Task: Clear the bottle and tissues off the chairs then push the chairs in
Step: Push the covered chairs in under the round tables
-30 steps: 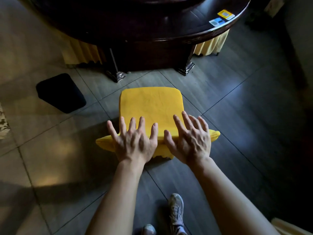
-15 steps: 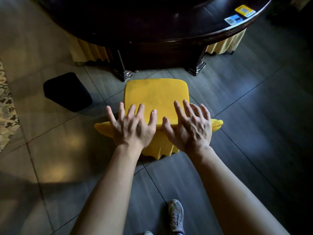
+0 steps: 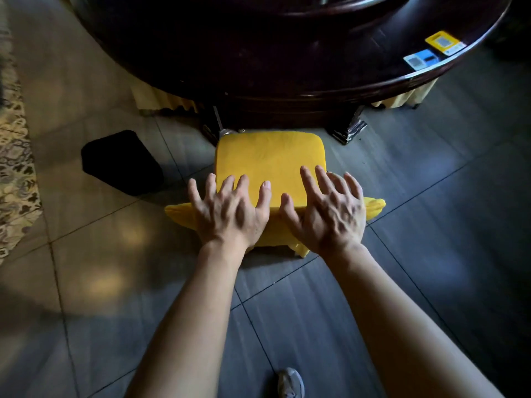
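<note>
Your left hand [image 3: 230,214] and right hand [image 3: 327,216] both press flat on the top edge of the backrest of the yellow-covered chair [image 3: 270,156], side by side, thumbs pointing toward each other with a small gap between them. The grip of each hand is apart: your fingers are straight and spread, lying over the fabric rather than curled round it. Your forearms reach out straight from the bottom of the view.

The chair sits directly ahead of you. The far edge of its seat is just beside the carved feet [image 3: 347,129] of the round dark counter [image 3: 287,81], at the shadow line of the overhanging rim. The cover's yellow cloth sticks out to either side below your hands.

On the counter's right edge lie a yellow card [image 3: 444,43] and a blue card [image 3: 421,59], close together. Pale yellow skirts [image 3: 161,100] hang beneath the rim to the left and right of the feet. A black, rounded object [image 3: 120,162] lies on the tiled floor [image 3: 431,254] to the left of the chair, apart from it. A patterned rug [image 3: 14,182] runs along the left border, and one grey shoe [image 3: 290,383] shows between your arms at the bottom.
</note>
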{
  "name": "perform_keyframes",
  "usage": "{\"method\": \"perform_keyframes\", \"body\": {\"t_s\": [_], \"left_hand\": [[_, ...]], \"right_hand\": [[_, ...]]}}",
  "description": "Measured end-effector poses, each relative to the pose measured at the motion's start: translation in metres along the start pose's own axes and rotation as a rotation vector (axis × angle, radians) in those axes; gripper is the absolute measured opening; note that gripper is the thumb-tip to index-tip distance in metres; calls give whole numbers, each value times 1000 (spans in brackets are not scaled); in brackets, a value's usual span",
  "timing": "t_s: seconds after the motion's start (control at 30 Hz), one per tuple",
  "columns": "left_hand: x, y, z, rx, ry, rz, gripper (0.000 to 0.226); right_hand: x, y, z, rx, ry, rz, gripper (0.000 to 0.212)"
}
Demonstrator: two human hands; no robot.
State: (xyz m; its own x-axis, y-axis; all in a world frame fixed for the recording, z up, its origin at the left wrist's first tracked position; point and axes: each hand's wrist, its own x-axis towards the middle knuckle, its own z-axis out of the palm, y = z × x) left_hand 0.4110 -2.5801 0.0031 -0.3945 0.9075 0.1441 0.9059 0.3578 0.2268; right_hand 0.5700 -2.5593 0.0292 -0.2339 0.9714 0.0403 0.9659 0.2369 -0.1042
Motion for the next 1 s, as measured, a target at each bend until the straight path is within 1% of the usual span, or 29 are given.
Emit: {"method": "perform_keyframes", "body": {"t_s": [0.33, 0.8, 0.9, 1.0], "left_hand": [[35, 15, 8, 15, 9, -26, 72], [116, 29, 26, -5, 63, -13, 86], [146, 30, 32, -20, 88, -7, 85], [179, 30, 38, -41, 97, -2, 78]], "right_hand": [[43, 13, 4, -8, 19, -49, 76], [128, 17, 5, -8, 37, -54, 76], [157, 13, 7, 11, 62, -45, 74], [188, 9, 10, 18, 75, -37, 73]]}}
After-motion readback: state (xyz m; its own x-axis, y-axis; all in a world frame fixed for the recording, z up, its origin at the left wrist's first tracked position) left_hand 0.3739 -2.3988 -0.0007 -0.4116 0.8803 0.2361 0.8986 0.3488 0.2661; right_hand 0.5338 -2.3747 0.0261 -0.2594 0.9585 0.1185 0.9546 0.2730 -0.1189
